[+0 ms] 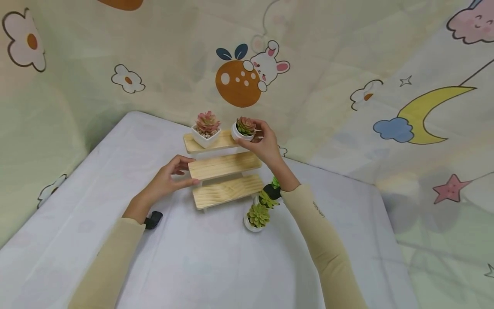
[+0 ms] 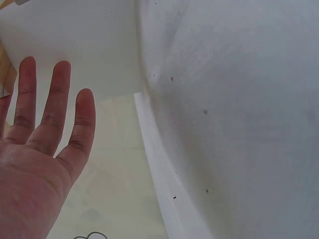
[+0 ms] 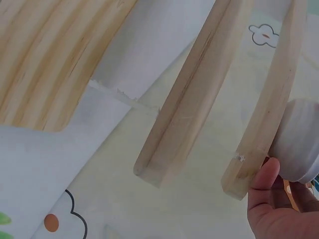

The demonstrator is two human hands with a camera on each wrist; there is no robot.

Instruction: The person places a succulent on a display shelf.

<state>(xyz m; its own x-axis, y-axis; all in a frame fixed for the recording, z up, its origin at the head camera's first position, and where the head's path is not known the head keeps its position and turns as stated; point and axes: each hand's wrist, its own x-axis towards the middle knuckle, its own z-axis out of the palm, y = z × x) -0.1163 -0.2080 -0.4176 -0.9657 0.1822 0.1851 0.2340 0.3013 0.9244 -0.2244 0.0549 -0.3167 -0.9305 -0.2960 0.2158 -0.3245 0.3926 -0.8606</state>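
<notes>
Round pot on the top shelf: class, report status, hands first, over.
Right hand grips round pot at top shelf. Left hand open, fingers against middle shelf. Square pot beside it, apart. Nothing blocking.

The right hand (image 1: 263,143) is stretched furthest forward, its forearm rising from the lower right in a pale yellow sleeve (image 1: 324,240). Its fingers curl round a small white pot (image 1: 242,134), thumb towards the body. In the right wrist view a fingertip (image 3: 266,172) presses against the pot's white side. The left hand (image 1: 167,180) lies lower and nearer the body, fingers straight and together, tips and thumb touching the end of a wooden shelf board (image 1: 224,165). The left wrist view shows that palm flat, fingers (image 2: 55,107) extended.
</notes>
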